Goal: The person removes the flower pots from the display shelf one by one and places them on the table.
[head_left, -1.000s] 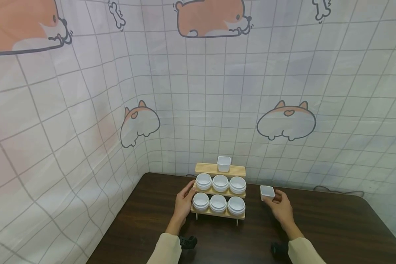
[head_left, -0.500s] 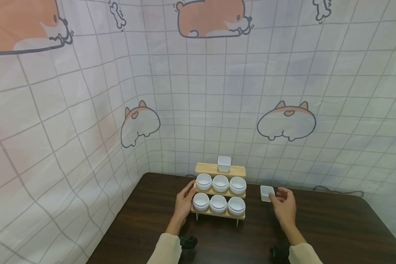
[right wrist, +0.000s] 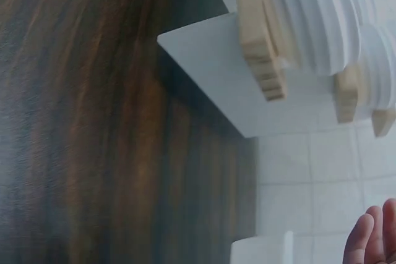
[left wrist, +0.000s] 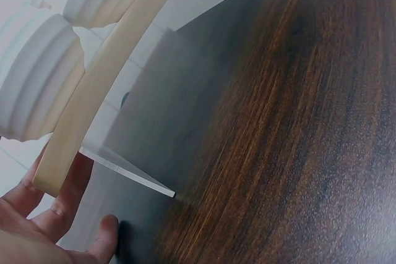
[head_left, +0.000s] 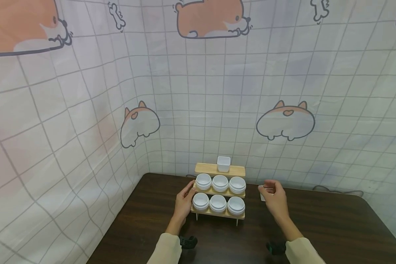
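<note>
A three-tier wooden rack (head_left: 205, 168) with pale side panels stands on the dark table. Three round white cups (head_left: 220, 182) sit on its middle tier, and three more line the bottom one. On the top tier is a square white cup (head_left: 223, 164). My left hand (head_left: 183, 202) grips the rack's left side, fingers behind the wooden shelf edge (left wrist: 105, 85). To the right, my right hand (head_left: 276, 200) hovers over another square white cup (head_left: 263, 198), mostly hiding it. In the right wrist view its fingers (right wrist: 371, 236) are apart from that cup (right wrist: 260, 250).
The dark wood table (head_left: 330, 223) extends right and front. A thin cable (head_left: 338, 191) lies along its back edge. Behind and to the left hangs a white gridded curtain (head_left: 217, 91) with corgi drawings.
My right hand loosened from the square cup and drew right, then came back left over it. That cup stayed about where it was. The left hand and the rack have not moved.
</note>
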### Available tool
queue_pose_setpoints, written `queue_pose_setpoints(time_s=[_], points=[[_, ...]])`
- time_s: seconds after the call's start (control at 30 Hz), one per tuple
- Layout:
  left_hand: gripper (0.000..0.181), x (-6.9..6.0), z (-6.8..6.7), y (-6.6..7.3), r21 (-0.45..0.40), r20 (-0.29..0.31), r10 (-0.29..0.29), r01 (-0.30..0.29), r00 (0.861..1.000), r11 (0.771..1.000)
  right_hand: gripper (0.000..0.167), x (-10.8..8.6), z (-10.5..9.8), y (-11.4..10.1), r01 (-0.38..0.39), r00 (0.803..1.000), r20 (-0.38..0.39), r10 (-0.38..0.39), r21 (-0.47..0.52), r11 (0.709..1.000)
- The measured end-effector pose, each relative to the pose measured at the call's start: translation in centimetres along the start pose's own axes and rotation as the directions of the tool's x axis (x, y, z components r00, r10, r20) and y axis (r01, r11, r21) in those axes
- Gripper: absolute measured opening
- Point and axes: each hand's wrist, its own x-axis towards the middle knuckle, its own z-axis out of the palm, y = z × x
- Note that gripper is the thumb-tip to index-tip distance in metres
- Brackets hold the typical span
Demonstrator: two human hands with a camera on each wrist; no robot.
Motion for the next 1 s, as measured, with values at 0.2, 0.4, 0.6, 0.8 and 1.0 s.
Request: queue_pose_setpoints(time_s=[0.2, 0.4, 0.6, 0.8, 1.0], points=[[0.041, 0.5, 0.0, -0.4, 0.003, 0.009, -0.015, 0.015, 1.000, 1.000, 0.037, 0.5, 0.8, -1.7, 0.064, 0.997, 0.053, -0.062, -0.040, 0.997], [0.041, 2.1, 0.4, -3.1, 0.023, -0.012, -0.028, 0.028, 1.000, 0.999, 0.037, 0.6, 1.5, -3.3, 0.118, 0.989, 0.089, -0.115, -0.028, 0.993], [0.042, 2.5, 0.5, -4.2, 0.027, -0.018, -0.023, 0.023, 1.000, 0.999, 0.039, 0.9, 2.4, -4.4, 0.139, 0.984, 0.115, -0.135, -0.024, 0.990], [0.042, 2.5, 0.5, -4.0, 0.022, -0.020, -0.020, 0.021, 1.000, 1.000, 0.043, 1.4, 3.5, -5.4, 0.160, 0.977, 0.144, -0.159, 0.005, 0.987], [0.042, 1.6, 0.3, -2.1, 0.020, -0.007, -0.020, 0.020, 1.000, 1.000, 0.046, 1.7, 4.5, -6.7, 0.158, 0.975, 0.156, -0.159, 0.017, 0.987]])
